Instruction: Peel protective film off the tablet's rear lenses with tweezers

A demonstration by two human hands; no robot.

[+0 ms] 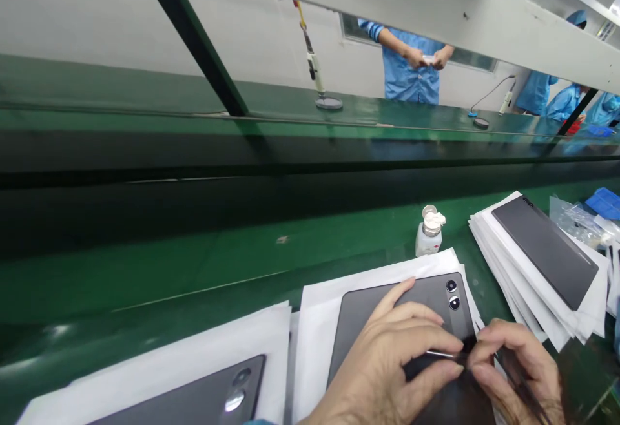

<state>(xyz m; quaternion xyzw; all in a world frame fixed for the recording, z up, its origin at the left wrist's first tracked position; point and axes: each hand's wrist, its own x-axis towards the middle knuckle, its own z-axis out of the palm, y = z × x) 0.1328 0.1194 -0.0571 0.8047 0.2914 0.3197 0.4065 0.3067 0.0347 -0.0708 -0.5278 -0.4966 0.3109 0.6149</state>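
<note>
- The green tabletop [188, 234] is long and shiny. Behind it are a white wall [53, 24], and people in blue; one person [411, 73] stands with both hands together.
- Three piles of white paper lie here: left pile [194, 347], middle pile [314, 321], right pile [504, 263].
- Three flat gray tablets sit on them, one on each: left tablet [194, 396], middle tablet [372, 299], right tablet [542, 244]. The middle one is under the hands and has two round lenses.
- The left hand [387, 354] is over the middle tablet. Its thumb and pointing finger are squeezed on a thin shiny thing [438, 354].
- The right hand [520, 357] has its fingers pinched together at the other end. I can't tell just what they grip.
- One small bottle [428, 243] stands behind the middle pile.
</note>
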